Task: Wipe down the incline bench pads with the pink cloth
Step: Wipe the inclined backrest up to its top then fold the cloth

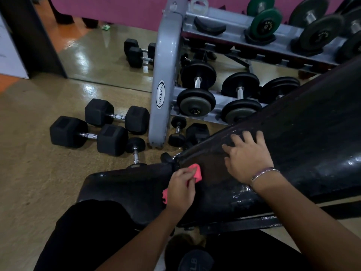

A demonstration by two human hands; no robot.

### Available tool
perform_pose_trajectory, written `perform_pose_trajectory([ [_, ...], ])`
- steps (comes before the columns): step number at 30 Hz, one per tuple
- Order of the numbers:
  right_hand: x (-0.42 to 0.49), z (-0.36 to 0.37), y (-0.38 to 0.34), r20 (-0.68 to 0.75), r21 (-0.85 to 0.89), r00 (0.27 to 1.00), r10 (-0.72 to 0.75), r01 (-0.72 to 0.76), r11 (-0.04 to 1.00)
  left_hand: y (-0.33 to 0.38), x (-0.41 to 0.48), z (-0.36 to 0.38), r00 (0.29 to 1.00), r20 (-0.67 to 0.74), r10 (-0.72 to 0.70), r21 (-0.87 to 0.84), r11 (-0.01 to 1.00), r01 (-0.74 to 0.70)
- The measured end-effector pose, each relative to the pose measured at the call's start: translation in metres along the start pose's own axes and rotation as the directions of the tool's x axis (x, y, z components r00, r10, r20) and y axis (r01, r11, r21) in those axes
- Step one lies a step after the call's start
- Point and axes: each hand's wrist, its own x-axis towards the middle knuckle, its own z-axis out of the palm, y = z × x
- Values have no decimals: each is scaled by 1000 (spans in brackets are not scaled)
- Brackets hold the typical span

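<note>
The black incline back pad [304, 133] slopes up to the right, shiny and worn. The black seat pad [125, 188] lies lower left of it. My left hand [180, 189] is closed around the pink cloth [196, 172], pressing it at the gap where the seat pad meets the bottom of the back pad. Pink shows above and below my fingers. My right hand [247, 157] rests flat on the lower back pad with fingers spread, holding nothing. A silver bracelet circles that wrist.
A grey Matrix dumbbell rack [164, 90] stands just behind the bench, loaded with round dumbbells. Black hex dumbbells [88, 133] lie on the tan floor to the left, smaller ones near the rack's foot. A mirror [101, 53] lines the wall. My black-clad legs fill the bottom.
</note>
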Motion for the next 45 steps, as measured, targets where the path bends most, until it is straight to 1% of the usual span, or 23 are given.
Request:
perform_pose_trajectory([
  [1, 0, 0, 0, 3, 1, 1000, 2, -2, 1000, 9, 1, 4, 999, -11, -38, -26, 999, 37],
  [2, 0, -1, 0, 3, 2, 1000, 4, -4, 1000, 18, -2, 6, 999, -13, -38, -50, 998, 37],
  [5, 0, -1, 0, -1, 0, 1000, 1, -1, 1000, 21, -27, 2, 993, 52, 105, -51, 993, -102],
  [7, 0, 0, 0, 1, 3, 1000, -1, 1, 1000, 7, -42, -7, 984, 73, 160, -49, 986, -157],
  [10, 0, 0, 0, -3, 2, 1000, 2, -2, 1000, -9, -31, -13, 990, 50, 128, 8, 992, -129],
  [11, 0, 0, 0, -1, 3, 1000, 3, -3, 1000, -6, -23, -10, 993, 44, 112, 40, 993, -114],
  [13, 1, 0, -1, 9, 4, 1000, 5, -5, 1000, 10, -15, -2, 996, 28, 90, 27, 995, -91],
  [15, 1, 1, 0, 5, 2, 1000, 8, -8, 1000, 23, -23, 1, 991, 36, 132, 4, 991, -132],
  [18, 3, 0, 1, 11, 12, 1000, 3, -3, 1000, 8, -49, -6, 977, 79, 199, 19, 979, -201],
  [22, 0, -4, 4, 8, 96, 1000, -1, 0, 995, -1, -50, -13, 983, 114, 146, 80, 985, -155],
  [25, -8, -9, 12, -45, 133, 999, 10, -4, 991, 19, -49, -9, 989, 98, 113, 48, 992, -118],
  [28, -18, -17, 25, -65, 118, 997, 37, -29, 993, 33, -59, -7, 985, 93, 147, 13, 989, -149],
  [32, -27, -19, 31, -25, 106, 1000, 14, -11, 994, 21, -68, -6, 976, 91, 196, 65, 977, -202],
  [33, -29, -18, 32, -18, 106, 1000, 7, -5, 994, 17, -68, -6, 980, 74, 185, 71, 979, -191],
  [34, -30, -17, 31, -10, 107, 1000, 3, -2, 994, 14, -65, -4, 988, 43, 147, 63, 987, -150],
  [36, -32, -17, 29, 2, 105, 1000, 1, -1, 994, 24, -60, 1, 999, -38, 21, -3, 1000, -21],
  [37, -33, -17, 28, 3, 101, 1000, -1, 1, 995, 35, -60, 4, 998, -65, 2, -35, 999, -4],
  [38, -33, -16, 27, 1, 96, 1000, -2, 2, 995, 46, -64, 7, 997, -71, 41, -49, 998, -44],
  [40, -34, -16, 26, 8, 88, 1000, -1, 0, 996, 54, -78, 9, 979, -25, 204, -36, 978, -205],
  [41, -35, -16, 26, 15, 86, 1000, -2, 0, 996, 48, -81, 6, 961, 9, 277, -22, 961, -277],
  [42, -36, -15, 26, 17, 84, 1000, -4, 3, 996, 38, -79, 2, 950, 26, 311, -8, 951, -310],
  [43, -38, -14, 27, 17, 79, 1000, -5, 3, 997, 28, -75, 0, 958, 18, 286, 2, 958, -286],
  [45, -38, -14, 27, 19, 78, 1000, -7, 5, 997, 19, -58, -2, 990, -45, 133, 17, 991, -132],
])
